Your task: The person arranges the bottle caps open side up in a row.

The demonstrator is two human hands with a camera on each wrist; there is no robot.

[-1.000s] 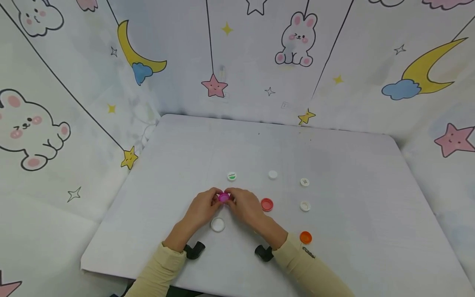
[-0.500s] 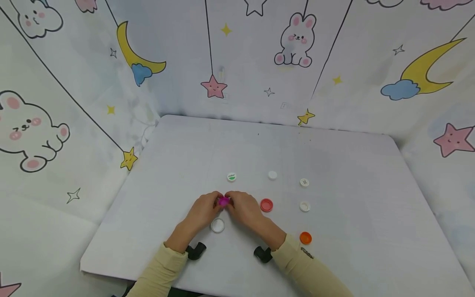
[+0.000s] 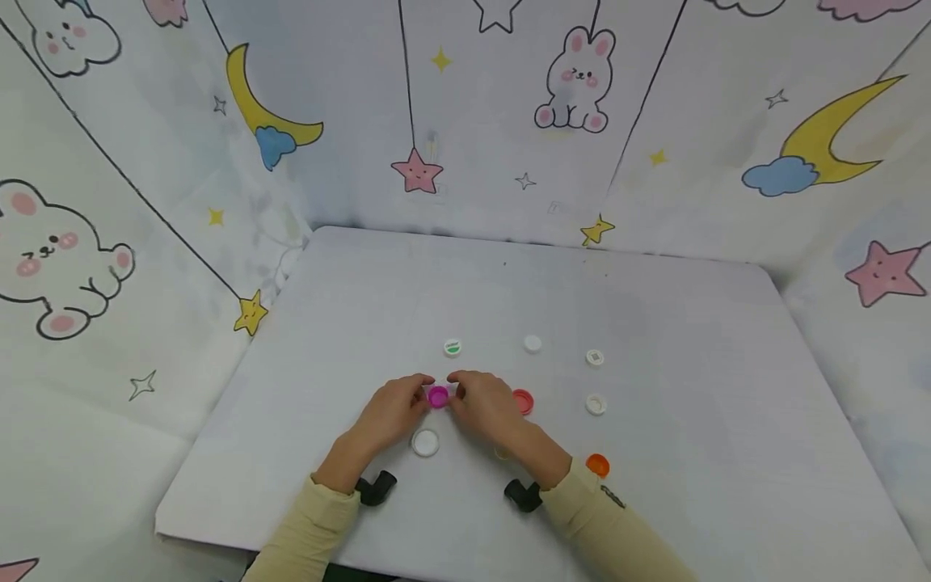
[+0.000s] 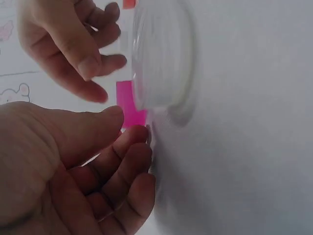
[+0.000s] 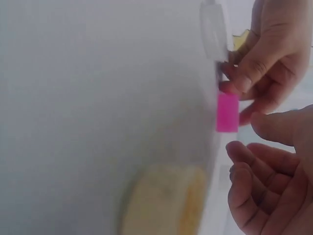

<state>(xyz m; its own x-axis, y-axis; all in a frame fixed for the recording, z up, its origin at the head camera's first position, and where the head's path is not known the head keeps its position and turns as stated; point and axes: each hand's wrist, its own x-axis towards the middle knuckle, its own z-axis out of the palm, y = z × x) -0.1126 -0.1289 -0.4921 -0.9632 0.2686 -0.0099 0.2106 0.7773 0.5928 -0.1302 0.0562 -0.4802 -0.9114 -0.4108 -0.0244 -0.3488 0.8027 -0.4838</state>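
Hands flank the pink cap [image 3: 438, 397] from both sides, probably because so small a thing is easiest to steady between two sets of fingertips. It sits on the table [image 3: 684, 388], just in front of the person, between the thumbs. The right hand [image 3: 483, 404] has let go: its thumb and fingers stand apart from the cap, loosely bent. The left hand [image 3: 393, 411] also seems released, thumb and forefinger close at the rim; whether one grazes it cannot be told.

The white lid [image 3: 425, 442] lies flat nearer the person, within easy reach. A yellowish lid [image 5: 164, 205] lies by the right wrist, mostly hidden from the head view. The red lid [image 3: 524, 402] is just beside the right hand; the orange lid [image 3: 598, 466] lies near the right sleeve [image 3: 614, 533]. A green-marked cap [image 3: 452, 348] and three white caps [image 3: 532, 344] are spaced apart, perhaps so each can be picked up singly.

The table is pale and smooth, with rounded corners. Around it hang white walls [image 3: 487, 105] printed with moons, stars and rabbits.
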